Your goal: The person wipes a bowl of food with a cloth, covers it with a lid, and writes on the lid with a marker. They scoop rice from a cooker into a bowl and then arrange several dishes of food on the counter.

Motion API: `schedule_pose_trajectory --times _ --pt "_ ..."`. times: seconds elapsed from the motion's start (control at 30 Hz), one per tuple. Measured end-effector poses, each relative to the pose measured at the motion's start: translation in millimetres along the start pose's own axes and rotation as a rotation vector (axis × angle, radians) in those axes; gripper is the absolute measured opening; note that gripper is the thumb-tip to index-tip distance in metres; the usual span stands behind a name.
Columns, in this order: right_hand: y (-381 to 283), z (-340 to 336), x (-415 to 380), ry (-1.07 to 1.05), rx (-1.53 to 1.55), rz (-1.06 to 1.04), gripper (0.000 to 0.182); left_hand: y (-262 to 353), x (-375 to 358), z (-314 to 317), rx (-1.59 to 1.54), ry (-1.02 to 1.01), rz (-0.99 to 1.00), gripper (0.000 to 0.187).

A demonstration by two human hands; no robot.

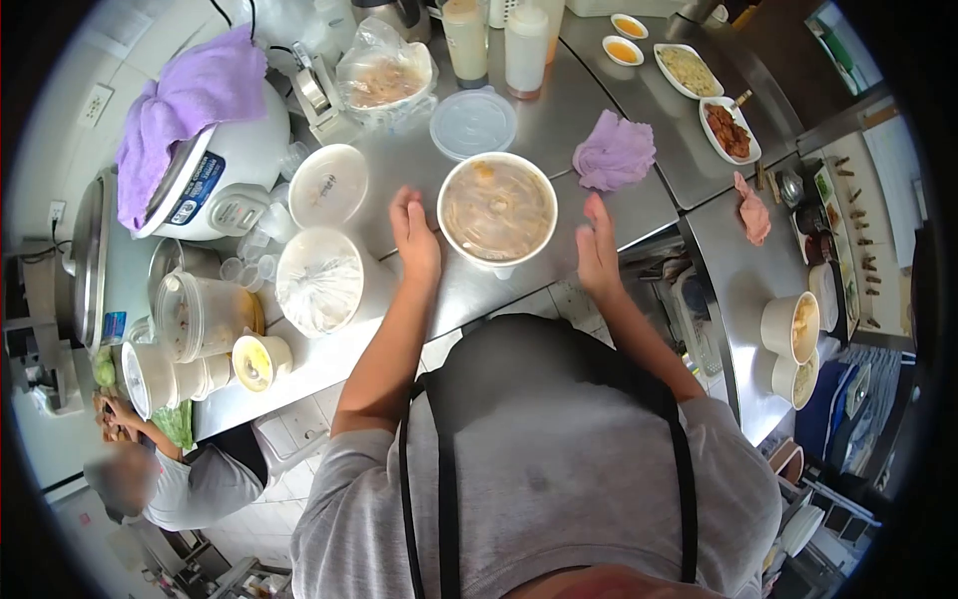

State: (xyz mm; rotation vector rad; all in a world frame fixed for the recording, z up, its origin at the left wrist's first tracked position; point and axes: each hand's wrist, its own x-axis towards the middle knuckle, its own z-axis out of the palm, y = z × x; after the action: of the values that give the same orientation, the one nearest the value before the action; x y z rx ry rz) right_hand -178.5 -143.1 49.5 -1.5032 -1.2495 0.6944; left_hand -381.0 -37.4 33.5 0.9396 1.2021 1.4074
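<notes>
A round white tub with a see-through cover over noodle-like food stands at the edge of the steel counter. My left hand is raised just left of the tub, fingers stretched out and apart from it. On the other side my right hand is also open, a little farther from the tub, holding nothing. Behind the tub lies a clear round lid. A crumpled purple cloth rests behind my right hand.
Left are a rice cooker, a bag-lined tub and several lidded tubs. Bottles stand behind; food dishes and two stacked bowls are right. Another person works at the lower left.
</notes>
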Motion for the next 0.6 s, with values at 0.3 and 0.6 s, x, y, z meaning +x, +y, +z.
schedule_pose_trajectory --times 0.3,0.6 --pt "41 53 19 -0.04 0.794 0.428 0.045 44 -4 -6 0.06 -0.753 -0.714 0.077" --pt "-66 38 81 -0.154 -0.875 -0.323 0.06 148 229 -5 0.959 -0.238 0.337 0.043"
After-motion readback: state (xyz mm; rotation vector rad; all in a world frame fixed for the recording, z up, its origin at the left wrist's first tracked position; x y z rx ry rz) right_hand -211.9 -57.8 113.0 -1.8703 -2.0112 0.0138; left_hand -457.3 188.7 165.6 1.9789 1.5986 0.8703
